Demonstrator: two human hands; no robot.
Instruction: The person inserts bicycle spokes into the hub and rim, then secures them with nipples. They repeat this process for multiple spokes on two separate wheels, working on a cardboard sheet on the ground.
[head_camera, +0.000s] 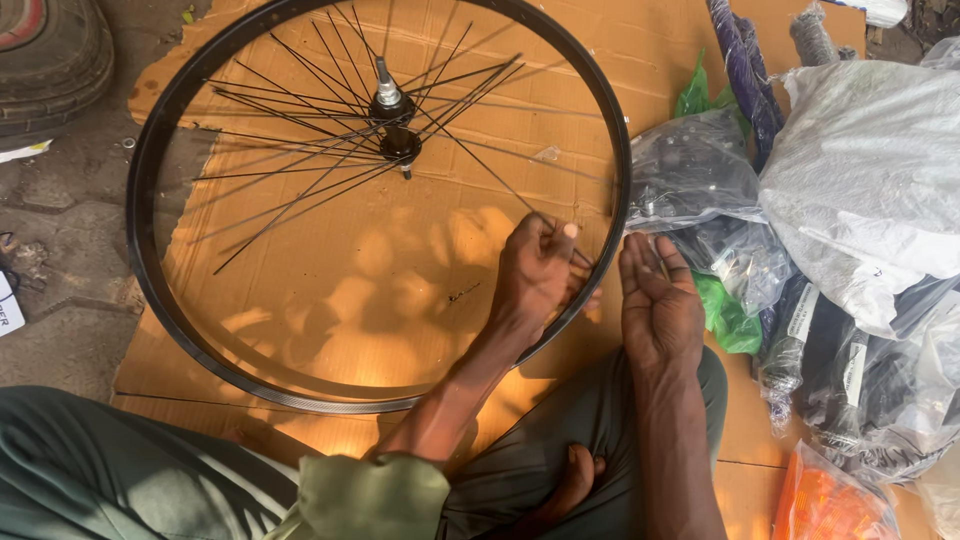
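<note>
Wheel rim (160, 300) flat on cardboard (400, 290), hub (392, 120) toward its far side. Left hand (535, 275) inside rim's near-right edge, fingers pinching a spoke (480, 165). Right hand (655, 300) just outside rim, fingers loose, touching rim. Plastic bags (860, 170) right of rim.

Inside the rim (170, 300) I see open cardboard (380, 290) across the lower half, free for a hand to pass. Above it, loose spokes (300, 170) fan out from the hub (395, 120) and block the upper half. To the right, a heap of plastic bags (860, 200) crowds close beside my right hand (660, 310), leaving only a narrow gap there.
</note>
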